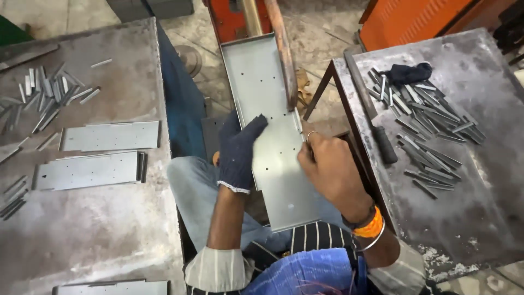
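Steadying the long perforated metal tray (273, 136) at frame centre: gloved left hand (240, 155) lying flat, fingers spread on its floor; bare right hand (330, 172) curled loosely at the right flange, contents untellable. Keeping pressure even, fingertips off sharp edges.

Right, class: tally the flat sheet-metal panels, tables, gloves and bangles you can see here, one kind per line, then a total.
Sheet-metal panels: 4, namely the long panel under the left hand and right hand, two on the left table, one at the bottom edge
Tables: 2, including the right table
Gloves: 1
Bangles: 2
Total: 9
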